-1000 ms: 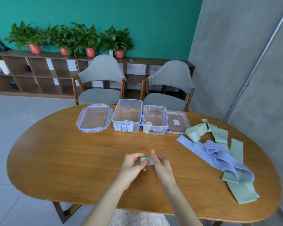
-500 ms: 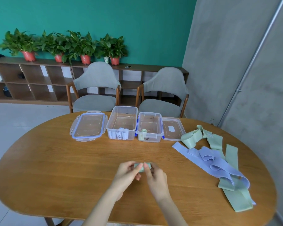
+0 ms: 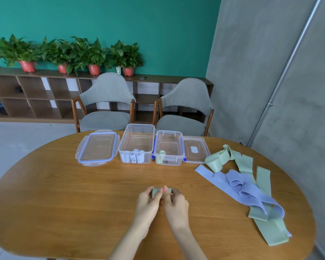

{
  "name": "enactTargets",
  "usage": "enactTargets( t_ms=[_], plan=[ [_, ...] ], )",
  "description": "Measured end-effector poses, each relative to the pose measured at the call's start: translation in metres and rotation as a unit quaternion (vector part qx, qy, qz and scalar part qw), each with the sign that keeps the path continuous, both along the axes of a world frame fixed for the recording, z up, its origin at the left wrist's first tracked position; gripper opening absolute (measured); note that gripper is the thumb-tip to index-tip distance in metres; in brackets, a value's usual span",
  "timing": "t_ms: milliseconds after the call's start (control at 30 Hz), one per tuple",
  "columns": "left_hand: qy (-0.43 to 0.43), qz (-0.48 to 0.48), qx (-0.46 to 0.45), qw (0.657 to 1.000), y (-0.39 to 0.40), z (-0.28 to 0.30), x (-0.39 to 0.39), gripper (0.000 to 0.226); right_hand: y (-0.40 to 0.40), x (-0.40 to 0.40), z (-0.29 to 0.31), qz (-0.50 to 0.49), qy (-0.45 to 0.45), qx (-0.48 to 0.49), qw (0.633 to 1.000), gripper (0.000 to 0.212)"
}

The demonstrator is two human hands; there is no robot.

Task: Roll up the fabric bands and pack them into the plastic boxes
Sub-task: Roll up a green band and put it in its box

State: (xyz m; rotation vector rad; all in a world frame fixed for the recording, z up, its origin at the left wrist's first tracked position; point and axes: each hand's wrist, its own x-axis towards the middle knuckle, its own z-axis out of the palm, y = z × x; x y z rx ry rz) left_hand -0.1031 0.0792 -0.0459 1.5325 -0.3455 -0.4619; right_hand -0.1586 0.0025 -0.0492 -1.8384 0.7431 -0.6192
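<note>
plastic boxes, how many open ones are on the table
2: the larger box holding white rolls at centre, and the smaller box right beside it, holding one green roll. Their lids lie alongside.

— What stands past the desk (image 3: 54, 194)?
— Two grey chairs (image 3: 106, 104) at its far edge. Behind them a low wooden shelf (image 3: 36, 94) against the teal wall (image 3: 139, 25).
— And on the shelf?
— Potted plants (image 3: 86, 55) in a row.

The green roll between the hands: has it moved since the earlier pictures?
No. The green roll sits equally far in front of the smaller box; only the camera shifted.
</note>
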Motion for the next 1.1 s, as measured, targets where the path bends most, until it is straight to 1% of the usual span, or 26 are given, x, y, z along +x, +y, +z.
enactTargets(
  t_ms=[133, 167, 233, 267, 300, 400, 500, 567, 633, 700, 800, 867, 933, 1000, 1100],
  plan=[
    [0.012, 0.016, -0.007, 1.0, -0.001, -0.002, 0.0, 0.018, 0.004, 0.002, 0.0, -0.019, 0.001, 0.023, 1.0, 0.028],
    [0.029, 0.02, -0.016, 0.999, 0.0, -0.002, 0.002, 0.017, 0.004, 0.003, -0.001, -0.017, 0.002, 0.044, 0.999, 0.03],
    [0.066, 0.021, -0.033, 0.997, 0.002, 0.0, 0.005, 0.014, 0.004, 0.002, -0.004, -0.004, -0.012, 0.123, 0.992, 0.033],
    [0.081, 0.01, -0.038, 0.996, 0.003, -0.001, 0.007, 0.015, 0.004, 0.001, -0.005, 0.004, -0.022, 0.156, 0.988, 0.033],
    [0.093, -0.009, -0.039, 0.995, 0.004, -0.001, 0.008, 0.015, 0.003, 0.0, -0.006, 0.008, -0.025, 0.167, 0.986, 0.033],
    [0.113, -0.06, -0.053, 0.99, 0.007, -0.003, 0.009, 0.02, -0.005, -0.002, -0.009, -0.006, -0.016, 0.151, 0.988, 0.031],
    [0.12, -0.03, -0.066, 0.99, 0.005, -0.004, 0.01, 0.022, -0.008, -0.001, -0.004, 0.011, -0.013, 0.152, 0.988, 0.035],
    [0.116, -0.009, -0.062, 0.991, 0.003, -0.004, 0.012, 0.023, -0.005, -0.003, 0.0, 0.042, -0.036, 0.178, 0.982, 0.033],
    [0.104, -0.005, -0.054, 0.993, 0.002, -0.005, 0.015, 0.025, -0.002, -0.007, 0.002, 0.072, -0.061, 0.207, 0.974, 0.032],
    [0.1, -0.01, -0.049, 0.994, 0.004, -0.006, 0.016, 0.026, -0.003, -0.009, -0.001, 0.085, -0.06, 0.212, 0.972, 0.028],
    [0.114, -0.05, -0.065, 0.99, 0.007, -0.009, 0.017, 0.023, -0.008, -0.008, -0.005, 0.068, -0.04, 0.207, 0.975, 0.026],
    [0.107, -0.059, -0.063, 0.991, 0.006, -0.011, 0.017, 0.023, -0.01, -0.007, -0.006, 0.062, -0.028, 0.207, 0.976, 0.027],
    [0.084, -0.049, -0.055, 0.994, 0.005, -0.013, 0.017, 0.023, -0.01, -0.004, -0.005, 0.062, -0.032, 0.214, 0.974, 0.024],
    [0.08, -0.031, -0.069, 0.994, 0.004, -0.013, 0.018, 0.025, -0.008, -0.001, -0.002, 0.059, -0.05, 0.22, 0.972, 0.021],
    [0.096, -0.017, -0.104, 0.99, 0.002, -0.016, 0.019, 0.027, -0.011, 0.005, -0.001, 0.054, -0.046, 0.196, 0.978, 0.026]
  ],
)
